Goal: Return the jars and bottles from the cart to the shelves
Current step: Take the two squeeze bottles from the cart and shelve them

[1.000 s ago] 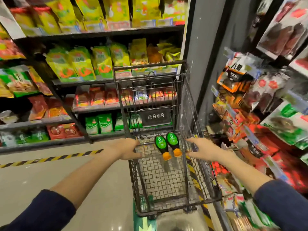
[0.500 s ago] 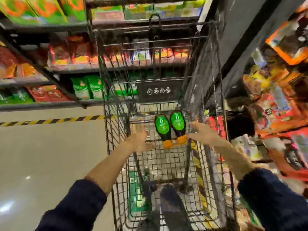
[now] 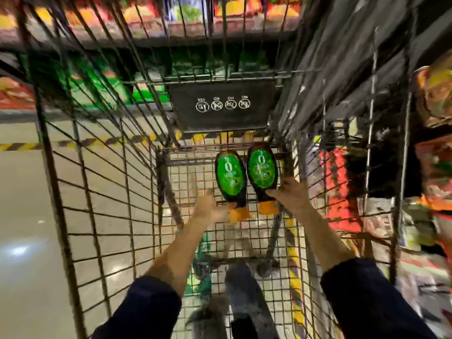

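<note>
Bottles lying flat on the wire floor of the cart (image 3: 93,196), two of them, dark with green oval labels and orange caps, side by side and touching or nearly so, pushed up to the far end of the basket at about 12 o'clock from the person's reach, just below the black warning plate (image 3: 221,105). Caps turned toward 6 o'clock, probably because laid down that way to keep from toppling and rolling on the mesh. Left bottle (image 3: 230,174) with its cap beside the left hand (image 3: 210,209); right bottle (image 3: 262,168) with the right hand (image 3: 291,192) against its lower right flank near the neck. Left fingers blurred, seemingly loosely spread and not yet closed on anything; contact with the cap impossible to confirm. Right fingers (image 3: 275,192) curled against the neck end of the right bottle, touching it, though a full wrap not visible, so a firm hold not certain. Both arms stretched deep over the basket, one hand per bottle, presumably to lift the pair in a single trip. Shelves (image 3: 186,25) of bright packets beyond the cart at 12 o'clock and more at 3 o'clock, much blurred. Judged stage: the pick-up only beginning, nothing yet returned. Slim necks likely the handiest place to grasp.
</note>
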